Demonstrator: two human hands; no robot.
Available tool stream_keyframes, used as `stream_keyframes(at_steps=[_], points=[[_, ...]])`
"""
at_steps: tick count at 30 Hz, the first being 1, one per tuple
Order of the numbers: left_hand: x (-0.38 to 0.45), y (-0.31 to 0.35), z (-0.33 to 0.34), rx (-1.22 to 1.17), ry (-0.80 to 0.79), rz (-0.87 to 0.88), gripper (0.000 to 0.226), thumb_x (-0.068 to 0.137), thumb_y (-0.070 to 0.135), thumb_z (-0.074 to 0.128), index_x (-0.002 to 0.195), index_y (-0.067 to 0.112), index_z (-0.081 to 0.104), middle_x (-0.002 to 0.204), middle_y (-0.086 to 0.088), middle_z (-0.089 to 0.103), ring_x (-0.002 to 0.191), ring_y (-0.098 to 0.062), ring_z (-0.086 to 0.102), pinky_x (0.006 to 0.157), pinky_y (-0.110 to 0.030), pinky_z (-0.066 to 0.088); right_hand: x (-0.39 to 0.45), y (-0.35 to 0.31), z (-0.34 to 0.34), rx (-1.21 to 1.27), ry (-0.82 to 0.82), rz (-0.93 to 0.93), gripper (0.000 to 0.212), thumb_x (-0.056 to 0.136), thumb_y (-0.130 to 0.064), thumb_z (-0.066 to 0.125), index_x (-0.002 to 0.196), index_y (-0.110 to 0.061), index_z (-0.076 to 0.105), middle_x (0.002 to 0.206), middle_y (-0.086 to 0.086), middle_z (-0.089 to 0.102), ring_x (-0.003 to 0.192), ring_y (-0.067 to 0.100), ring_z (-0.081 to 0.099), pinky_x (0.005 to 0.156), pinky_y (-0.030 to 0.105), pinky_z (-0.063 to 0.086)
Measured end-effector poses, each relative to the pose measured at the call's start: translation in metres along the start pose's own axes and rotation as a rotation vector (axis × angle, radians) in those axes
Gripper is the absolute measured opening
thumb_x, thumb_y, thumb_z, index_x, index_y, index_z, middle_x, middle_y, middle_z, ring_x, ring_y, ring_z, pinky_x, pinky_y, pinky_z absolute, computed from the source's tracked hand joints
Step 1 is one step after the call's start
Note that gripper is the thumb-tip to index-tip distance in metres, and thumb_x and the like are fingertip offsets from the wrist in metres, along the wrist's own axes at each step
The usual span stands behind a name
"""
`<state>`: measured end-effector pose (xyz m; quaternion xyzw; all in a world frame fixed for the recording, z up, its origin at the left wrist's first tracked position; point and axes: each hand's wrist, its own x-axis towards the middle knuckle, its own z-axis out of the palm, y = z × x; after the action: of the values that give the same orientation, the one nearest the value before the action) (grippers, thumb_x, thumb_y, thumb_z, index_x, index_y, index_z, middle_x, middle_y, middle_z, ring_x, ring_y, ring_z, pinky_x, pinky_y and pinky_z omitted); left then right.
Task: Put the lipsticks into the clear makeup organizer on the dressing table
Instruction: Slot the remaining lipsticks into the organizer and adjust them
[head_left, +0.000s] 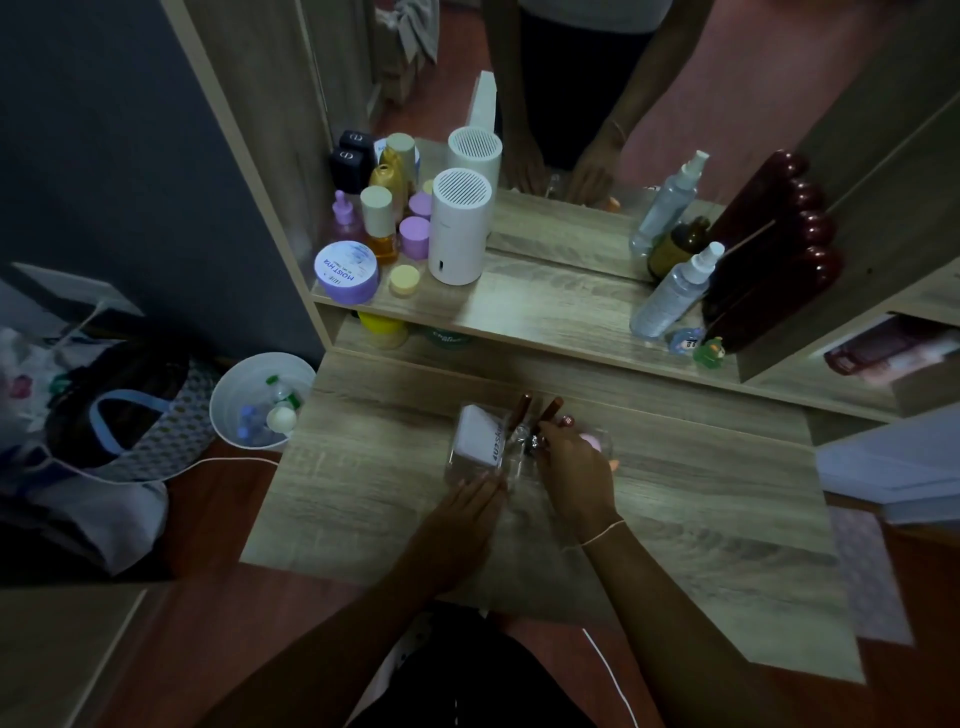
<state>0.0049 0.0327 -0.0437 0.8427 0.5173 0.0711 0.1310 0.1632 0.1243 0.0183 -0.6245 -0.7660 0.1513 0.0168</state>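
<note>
The clear makeup organizer (457, 462) stands in the middle of the wooden dressing table (701, 519). A white box (475, 434) fills its left compartment. Two brown lipsticks stand tilted in its back part, one (521, 410) left of the other (551, 409). My left hand (467, 506) rests flat against the organizer's near left side, fingers together, holding nothing. My right hand (574, 467) reaches over the organizer's right part, its fingertips at the base of the right lipstick; the grip is partly hidden. A pink round object (592, 441) lies just right of that hand.
On the upper shelf stand jars and bottles (374, 228), a white cylinder device (460, 228), spray bottles (675, 291) and a dark red object (769, 249) before the mirror. A white bin (244, 395) and bags (104, 415) sit on the floor at left.
</note>
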Motion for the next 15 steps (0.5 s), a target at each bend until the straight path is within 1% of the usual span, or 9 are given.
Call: stream_keyframes(at_steps=[3, 4, 6, 7, 9, 11, 12, 13, 15], points=[[-0.001, 0.001, 0.000, 0.024, 0.039, 0.011, 0.065, 0.073, 0.025, 0.071, 0.131, 0.001, 0.051, 0.134, -0.017, 0.057, 0.124, -0.028, 0.053, 0.098, -0.042, 0.049, -0.005, -0.002, -0.006, 0.035, 0.087, -0.033, 0.021, 0.095, -0.021, 0.052, 0.111, -0.017, 0.064, 0.103, 0.006, 0.072, 0.092, 0.032, 0.064, 0.079, 0.042, 0.053], [-0.001, 0.002, 0.000, 0.034, 0.073, 0.028, 0.061, 0.074, 0.024, 0.070, 0.129, 0.002, 0.054, 0.132, -0.015, 0.059, 0.123, -0.027, 0.055, 0.097, -0.041, 0.050, -0.006, -0.003, -0.008, 0.060, 0.121, -0.031, 0.018, 0.093, -0.022, 0.055, 0.108, -0.018, 0.064, 0.102, 0.004, 0.072, 0.089, 0.031, 0.065, 0.075, 0.040, 0.054], [-0.003, 0.004, -0.001, 0.020, 0.179, 0.078, 0.046, 0.082, 0.020, 0.056, 0.125, 0.002, 0.057, 0.128, -0.015, 0.062, 0.120, -0.027, 0.057, 0.095, -0.043, 0.051, -0.008, -0.001, -0.015, 0.112, 0.201, -0.007, 0.012, 0.089, -0.023, 0.061, 0.100, -0.020, 0.065, 0.096, 0.003, 0.071, 0.085, 0.028, 0.066, 0.067, 0.038, 0.055], [-0.004, 0.004, -0.003, -0.017, 0.227, 0.087, 0.043, 0.084, 0.018, 0.048, 0.122, 0.002, 0.060, 0.125, -0.015, 0.064, 0.117, -0.028, 0.060, 0.093, -0.044, 0.052, -0.007, 0.002, -0.019, 0.143, 0.244, 0.009, 0.010, 0.088, -0.023, 0.063, 0.097, -0.020, 0.065, 0.093, 0.003, 0.070, 0.082, 0.026, 0.066, 0.066, 0.037, 0.054], [-0.004, 0.004, -0.013, -0.120, 0.324, 0.052, 0.038, 0.087, 0.016, 0.044, 0.116, 0.003, 0.063, 0.113, -0.016, 0.069, 0.106, -0.032, 0.065, 0.090, -0.042, 0.052, -0.004, 0.012, -0.027, 0.241, 0.320, 0.022, 0.011, 0.086, -0.020, 0.066, 0.097, -0.020, 0.067, 0.090, 0.004, 0.070, 0.080, 0.025, 0.065, 0.069, 0.035, 0.052], [0.005, 0.001, -0.029, -0.196, 0.405, -0.022, 0.032, 0.090, 0.018, 0.046, 0.113, 0.005, 0.064, 0.100, -0.015, 0.069, 0.095, -0.030, 0.061, 0.087, -0.041, 0.046, 0.003, 0.023, -0.035, 0.323, 0.378, 0.021, 0.016, 0.084, -0.016, 0.069, 0.100, -0.016, 0.069, 0.091, 0.007, 0.071, 0.082, 0.026, 0.064, 0.075, 0.034, 0.049], [0.013, -0.002, -0.039, -0.215, 0.448, -0.058, 0.029, 0.091, 0.018, 0.047, 0.111, 0.005, 0.064, 0.094, -0.014, 0.068, 0.090, -0.027, 0.057, 0.083, -0.038, 0.044, 0.007, 0.027, -0.039, 0.339, 0.385, 0.022, 0.019, 0.083, -0.015, 0.071, 0.102, -0.014, 0.070, 0.093, 0.009, 0.071, 0.085, 0.028, 0.064, 0.078, 0.035, 0.049], [0.023, -0.006, -0.049, -0.236, 0.488, -0.095, 0.028, 0.092, 0.018, 0.048, 0.110, 0.006, 0.065, 0.090, -0.013, 0.067, 0.087, -0.024, 0.055, 0.079, -0.036, 0.043, 0.012, 0.031, -0.041, 0.344, 0.369, 0.023, 0.021, 0.083, -0.016, 0.072, 0.104, -0.013, 0.070, 0.095, 0.010, 0.071, 0.087, 0.028, 0.064, 0.080, 0.037, 0.049], [0.046, -0.011, -0.070, -0.305, 0.538, -0.181, 0.028, 0.094, 0.022, 0.045, 0.105, 0.008, 0.066, 0.089, -0.011, 0.067, 0.086, -0.020, 0.052, 0.075, -0.030, 0.041, 0.023, 0.036, -0.041, 0.332, 0.275, 0.046, 0.028, 0.083, -0.022, 0.071, 0.110, -0.016, 0.070, 0.100, 0.011, 0.070, 0.093, 0.029, 0.062, 0.085, 0.041, 0.050]])
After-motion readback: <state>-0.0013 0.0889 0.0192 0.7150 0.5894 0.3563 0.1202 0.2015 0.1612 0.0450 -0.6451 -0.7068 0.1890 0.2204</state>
